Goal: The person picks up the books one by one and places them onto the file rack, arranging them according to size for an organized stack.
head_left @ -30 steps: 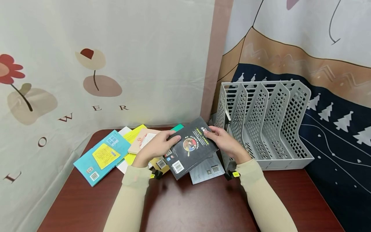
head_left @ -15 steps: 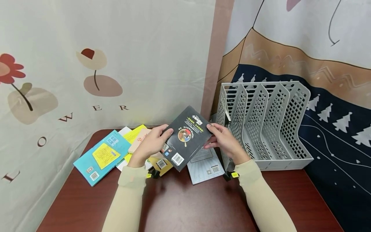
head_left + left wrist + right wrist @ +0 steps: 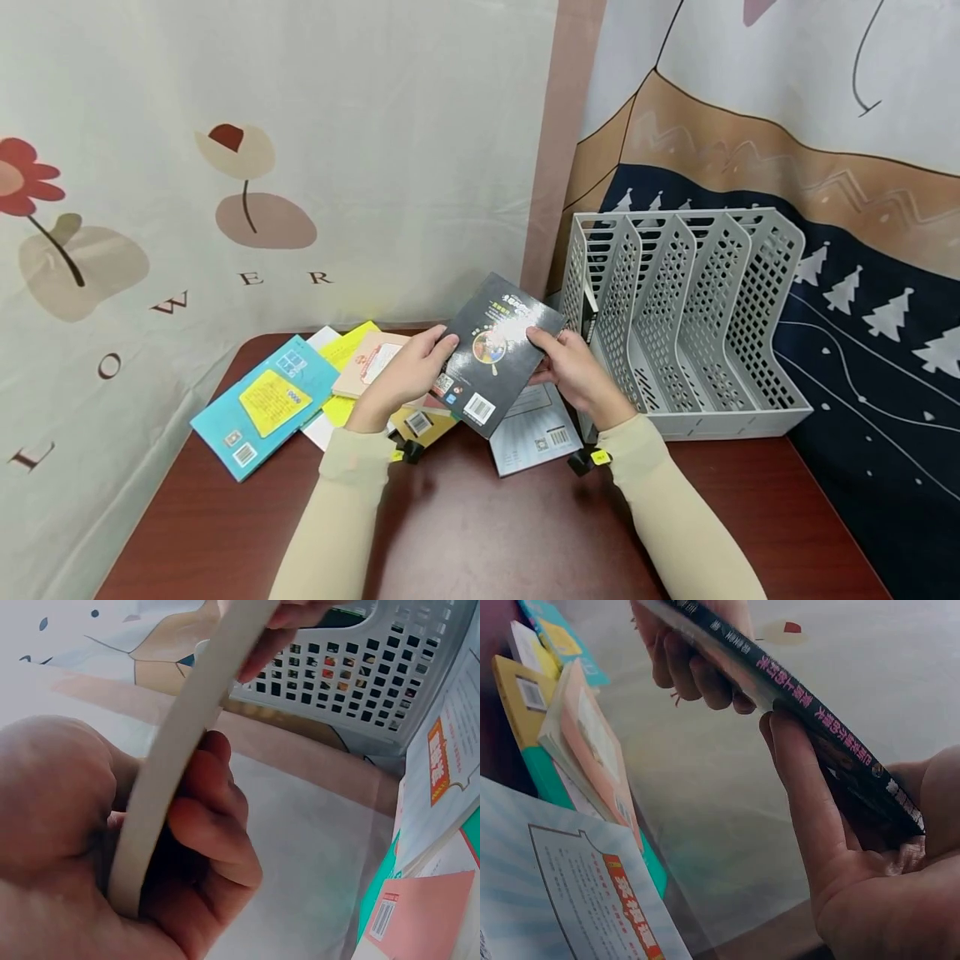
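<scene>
A black book (image 3: 491, 358) with a round picture and a barcode on its cover is held up between both hands, above the other books. My left hand (image 3: 408, 371) grips its left edge, thumb on the cover and fingers curled behind, as the left wrist view shows. At its right edge my right hand (image 3: 581, 371) pinches it, thumb on top and fingers underneath. The spine (image 3: 810, 701) with pink lettering faces the right wrist camera. Below lies a pale blue-grey book (image 3: 536, 437), partly covered by the black one in the head view.
Left on the brown table (image 3: 480, 533) lie a blue book (image 3: 262, 408), a pink-beige book (image 3: 367, 362), a yellow-brown book (image 3: 422, 423) and other overlapping ones. A grey perforated file rack (image 3: 690, 317) with several slots stands at right, a thin dark book (image 3: 589, 312) in its leftmost slot.
Both hands have raised the black book off the pile and turned it slightly; over the last half second it shifted a little right. More of the pale blue-grey book shows than a second ago.
</scene>
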